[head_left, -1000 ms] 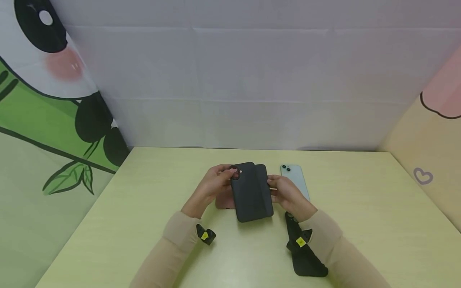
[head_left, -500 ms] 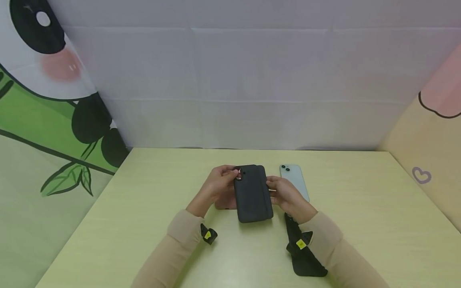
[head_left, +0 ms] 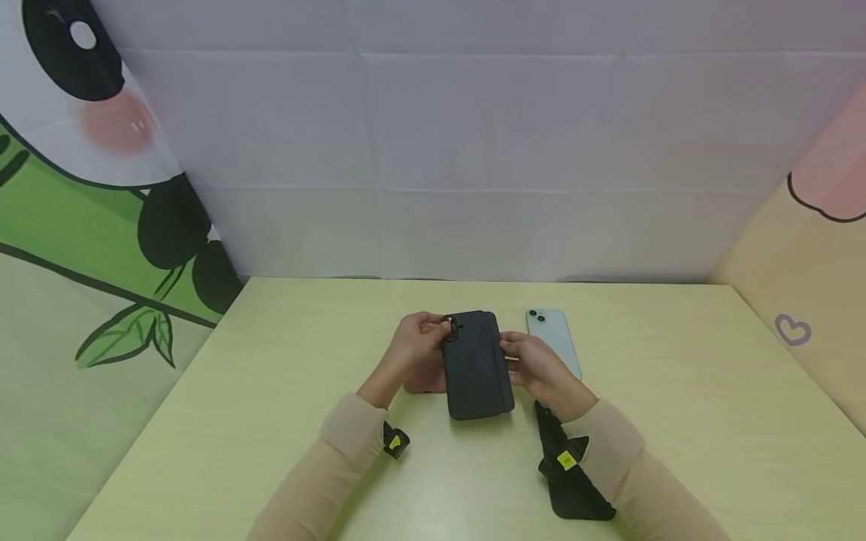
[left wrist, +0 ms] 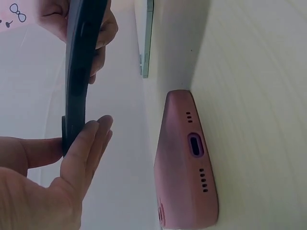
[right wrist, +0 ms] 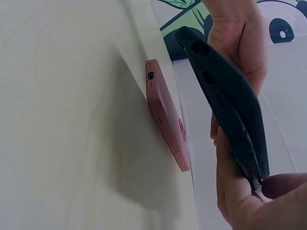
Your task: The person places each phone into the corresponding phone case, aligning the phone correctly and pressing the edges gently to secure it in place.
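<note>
A dark phone case is held above the table between both hands. A second dark layer shows along its right edge, and in the right wrist view two dark layers stand slightly apart at one end. My left hand pinches the corner by the camera cutout, thumb on the back face and fingers behind. My right hand pinches the opposite long edge. Under the left hand, a phone in a pink case lies on the table; part of it is hidden in the head view.
A light blue phone lies behind my right hand. Below my right wrist, a black phone case or phone lies on the pale table, partly covered by the sleeve. A hanging pale sheet stands behind the table.
The top dark case has slid right over the layer beneath, so the two now nearly line up. My left hand has moved slightly right with it; my right hand stays nearly still.
</note>
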A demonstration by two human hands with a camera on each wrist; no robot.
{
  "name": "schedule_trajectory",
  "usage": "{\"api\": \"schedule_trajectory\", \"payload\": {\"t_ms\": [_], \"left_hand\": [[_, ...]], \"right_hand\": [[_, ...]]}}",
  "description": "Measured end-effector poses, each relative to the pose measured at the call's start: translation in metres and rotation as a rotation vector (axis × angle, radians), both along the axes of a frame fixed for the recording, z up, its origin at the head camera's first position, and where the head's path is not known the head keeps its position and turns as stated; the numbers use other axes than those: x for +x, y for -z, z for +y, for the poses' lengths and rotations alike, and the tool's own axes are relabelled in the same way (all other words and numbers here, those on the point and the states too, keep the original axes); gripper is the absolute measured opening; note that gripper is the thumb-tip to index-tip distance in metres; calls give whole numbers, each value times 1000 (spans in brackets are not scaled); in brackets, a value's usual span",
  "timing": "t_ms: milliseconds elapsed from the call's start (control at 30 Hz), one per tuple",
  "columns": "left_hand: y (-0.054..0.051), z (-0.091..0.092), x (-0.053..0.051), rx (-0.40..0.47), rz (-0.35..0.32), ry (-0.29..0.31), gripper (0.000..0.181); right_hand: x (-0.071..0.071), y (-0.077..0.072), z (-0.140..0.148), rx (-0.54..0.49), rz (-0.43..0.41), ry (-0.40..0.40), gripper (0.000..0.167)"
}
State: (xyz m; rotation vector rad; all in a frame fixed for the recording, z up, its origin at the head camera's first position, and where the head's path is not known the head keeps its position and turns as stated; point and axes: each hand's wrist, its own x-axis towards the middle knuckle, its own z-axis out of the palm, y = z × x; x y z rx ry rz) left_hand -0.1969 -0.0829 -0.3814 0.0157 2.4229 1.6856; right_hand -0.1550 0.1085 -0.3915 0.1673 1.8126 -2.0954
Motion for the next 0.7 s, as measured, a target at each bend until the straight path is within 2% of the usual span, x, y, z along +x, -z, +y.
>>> {"api": "schedule_trajectory", "payload": {"t_ms": [233, 500, 700], "left_hand": [[-1, 7, -3, 8, -27, -14, 30], [-2, 13, -6, -85, 17, -30, 26], [-1, 16, -8, -108, 34, -34, 23]], "right_hand": [[-5, 0, 3, 6, -13, -7, 37], [-8, -2, 7, -6, 13, -60, 35], [-11, -2, 10, 40, 34, -97, 43]]}}
